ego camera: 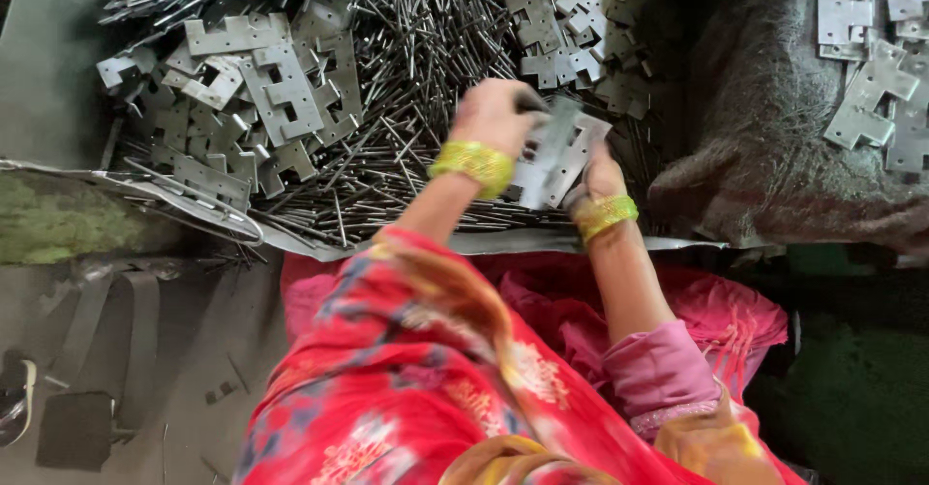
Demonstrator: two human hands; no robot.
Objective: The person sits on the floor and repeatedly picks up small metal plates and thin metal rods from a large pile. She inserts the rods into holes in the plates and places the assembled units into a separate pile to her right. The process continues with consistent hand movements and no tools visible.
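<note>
My left hand (494,109) and my right hand (598,173) both grip one grey metal hinge plate (559,151), held tilted above a heap of thin steel pins (426,49). The left hand covers the plate's upper left corner; the right hand holds its lower right edge from beneath. Both wrists wear yellow-green bangles. Loose notched hinge plates (276,88) lie piled to the left of the pins, and more (566,20) lie behind the hands.
A metal sheet edge (194,204) bounds the heap at the front. A dark sack (774,146) at the right carries more hinge plates (876,78). Red patterned clothing (435,369) fills the foreground. A strap and dark object (82,427) lie on the floor at lower left.
</note>
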